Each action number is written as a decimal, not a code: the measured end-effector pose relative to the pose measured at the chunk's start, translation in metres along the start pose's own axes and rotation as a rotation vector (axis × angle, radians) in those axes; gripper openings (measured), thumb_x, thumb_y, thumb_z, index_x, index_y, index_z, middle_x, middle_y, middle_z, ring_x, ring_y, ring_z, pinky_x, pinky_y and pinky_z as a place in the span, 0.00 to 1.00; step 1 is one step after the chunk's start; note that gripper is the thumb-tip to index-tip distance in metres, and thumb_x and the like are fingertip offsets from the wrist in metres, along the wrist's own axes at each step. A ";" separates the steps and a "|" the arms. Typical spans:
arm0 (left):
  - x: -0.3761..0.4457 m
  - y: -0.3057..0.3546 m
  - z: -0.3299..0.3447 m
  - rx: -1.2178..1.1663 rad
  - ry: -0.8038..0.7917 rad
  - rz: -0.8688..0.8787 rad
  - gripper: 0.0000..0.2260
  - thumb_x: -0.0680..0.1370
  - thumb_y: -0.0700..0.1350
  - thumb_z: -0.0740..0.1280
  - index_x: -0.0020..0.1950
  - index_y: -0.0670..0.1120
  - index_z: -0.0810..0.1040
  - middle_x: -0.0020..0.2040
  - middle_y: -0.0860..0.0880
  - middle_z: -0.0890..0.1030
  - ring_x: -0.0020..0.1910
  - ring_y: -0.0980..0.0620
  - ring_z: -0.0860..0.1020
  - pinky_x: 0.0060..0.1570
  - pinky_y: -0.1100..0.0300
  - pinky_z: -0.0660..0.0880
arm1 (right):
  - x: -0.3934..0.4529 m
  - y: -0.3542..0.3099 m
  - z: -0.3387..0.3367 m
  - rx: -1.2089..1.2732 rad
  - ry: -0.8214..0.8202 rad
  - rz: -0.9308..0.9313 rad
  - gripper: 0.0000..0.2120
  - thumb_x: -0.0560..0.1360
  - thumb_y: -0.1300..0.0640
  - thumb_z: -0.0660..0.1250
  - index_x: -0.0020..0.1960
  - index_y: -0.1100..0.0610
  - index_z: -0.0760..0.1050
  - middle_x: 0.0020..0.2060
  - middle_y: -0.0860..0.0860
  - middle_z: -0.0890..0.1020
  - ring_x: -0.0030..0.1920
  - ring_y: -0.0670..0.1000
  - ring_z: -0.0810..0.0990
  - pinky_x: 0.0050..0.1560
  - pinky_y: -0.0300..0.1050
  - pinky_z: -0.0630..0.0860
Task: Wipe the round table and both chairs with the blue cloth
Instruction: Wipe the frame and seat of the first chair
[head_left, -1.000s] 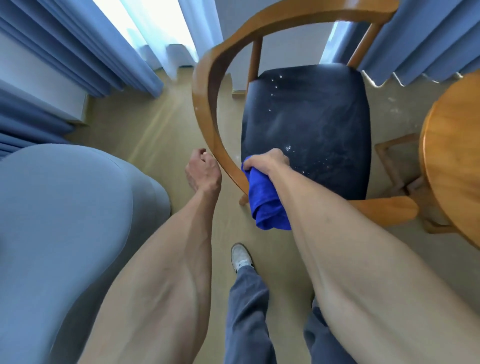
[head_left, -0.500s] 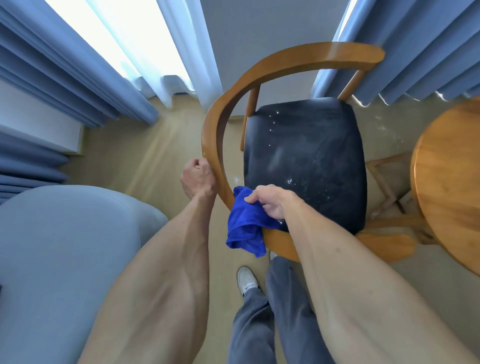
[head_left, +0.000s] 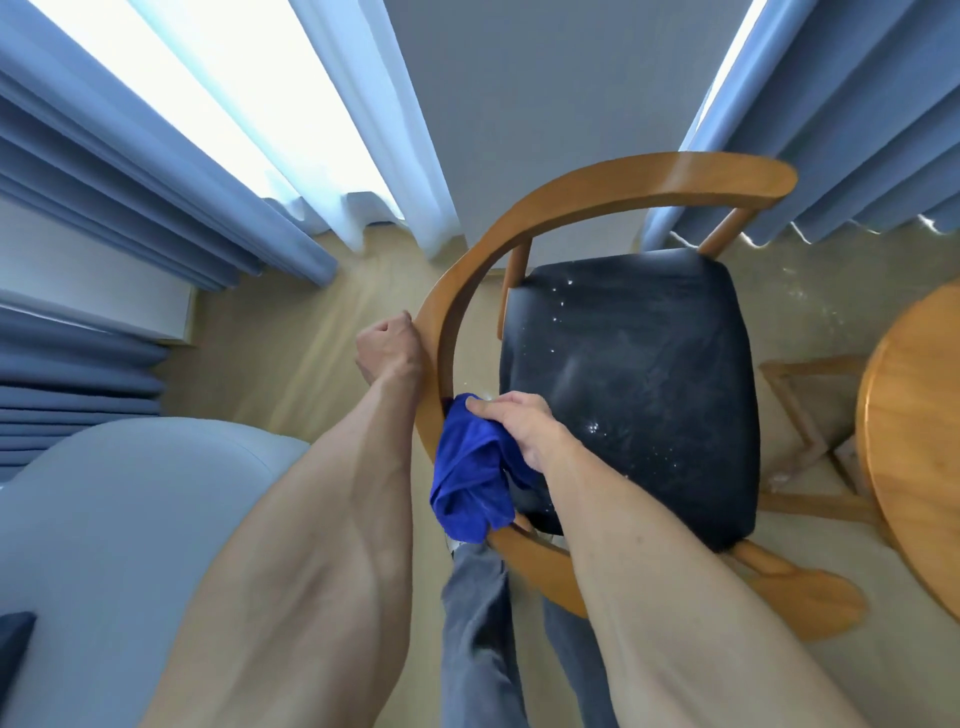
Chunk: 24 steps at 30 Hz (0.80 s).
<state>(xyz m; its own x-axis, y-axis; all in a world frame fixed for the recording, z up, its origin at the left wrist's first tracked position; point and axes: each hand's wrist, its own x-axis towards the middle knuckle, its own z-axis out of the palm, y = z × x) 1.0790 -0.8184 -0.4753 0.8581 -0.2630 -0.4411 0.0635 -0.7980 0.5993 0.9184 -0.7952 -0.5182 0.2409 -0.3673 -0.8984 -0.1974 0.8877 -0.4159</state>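
At the near curve of the chair (head_left: 519, 249), on its wooden armrest rail, both hands are working. Left hand (head_left: 388, 349) sits against the outer side of the rail with its fingers curled; judged to be steadying the frame so the chair does not slide or turn under the wiping pressure. Whether the fingers wrap fully round the wood cannot be told, as they are hidden behind the rail.

Right hand (head_left: 514, 426) grips the bunched blue cloth (head_left: 467, 478), fingers curled over the top of it, pressing it to the inner side of the rail beside the dark seat (head_left: 634, 384). Loose end of the cloth hangs below the hand, over the rail's lower stretch. Bunching gives a firm pad for rubbing a narrow curved bar.

Seat shows pale specks and smears near its back-left and front-left areas; judged not yet properly wiped. Round counter (head_left: 914, 447) is partly in view at the right edge, well apart from the cloth.

Versus half a second ago: right hand and cloth have moved up along the rail, closer to the left hand. Cloth now lies more inside the rail's curve. Left hand holds the same spot. View has tipped up, showing more curtain (head_left: 130, 171) and wall.
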 end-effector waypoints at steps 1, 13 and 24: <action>0.003 0.001 0.002 0.003 0.003 -0.006 0.08 0.67 0.49 0.63 0.30 0.48 0.68 0.30 0.49 0.65 0.32 0.47 0.61 0.33 0.56 0.64 | 0.006 -0.006 0.005 0.018 0.041 -0.023 0.24 0.61 0.52 0.83 0.50 0.63 0.79 0.45 0.58 0.86 0.44 0.55 0.84 0.53 0.52 0.82; 0.041 0.019 0.019 0.003 -0.202 -0.115 0.07 0.64 0.48 0.66 0.28 0.48 0.75 0.29 0.49 0.72 0.30 0.49 0.68 0.33 0.55 0.66 | 0.035 -0.064 0.039 0.260 0.215 0.021 0.05 0.67 0.53 0.65 0.38 0.54 0.72 0.36 0.51 0.76 0.37 0.55 0.73 0.40 0.49 0.72; 0.083 0.054 0.057 0.314 -0.362 0.042 0.12 0.71 0.43 0.64 0.27 0.44 0.69 0.30 0.41 0.73 0.37 0.35 0.68 0.38 0.54 0.72 | 0.076 -0.123 0.044 0.503 0.366 -0.135 0.11 0.70 0.68 0.65 0.41 0.53 0.80 0.39 0.56 0.83 0.42 0.57 0.81 0.49 0.54 0.81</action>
<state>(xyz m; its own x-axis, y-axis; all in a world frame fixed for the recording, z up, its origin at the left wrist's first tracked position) 1.1249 -0.9140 -0.5181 0.6203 -0.4258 -0.6587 -0.1722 -0.8933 0.4152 1.0027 -0.9201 -0.5295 -0.1251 -0.4768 -0.8700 0.3038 0.8164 -0.4911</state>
